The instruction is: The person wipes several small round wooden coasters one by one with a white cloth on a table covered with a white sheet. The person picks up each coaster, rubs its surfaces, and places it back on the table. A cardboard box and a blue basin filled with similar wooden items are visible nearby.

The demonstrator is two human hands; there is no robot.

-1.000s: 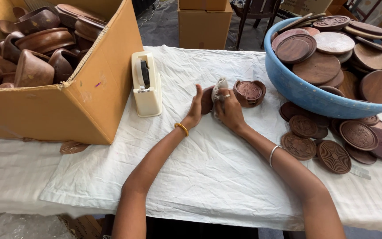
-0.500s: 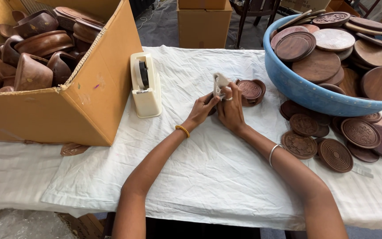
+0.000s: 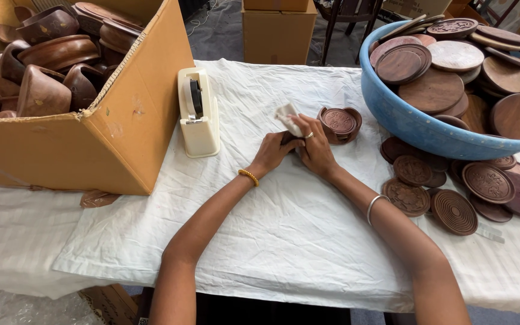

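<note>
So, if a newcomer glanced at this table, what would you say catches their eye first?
Probably the big blue tub at the far right, heaped with round carved wooden discs, more spilling onto the white cloth beside it. Next, the open cardboard box at the left, full of dark wooden bowls. Between them, the left hand and right hand meet over a small white wrapped piece, beside a cream tape dispenser.

A worktop (image 3: pixel 284 241) under wrinkled white cloth carries a cardboard box (image 3: pixel 121 138), a cream tape dispenser (image 3: pixel 198 114), a blue basin (image 3: pixel 428 129) — and loose carved wooden discs (image 3: pixel 452 192).
</note>
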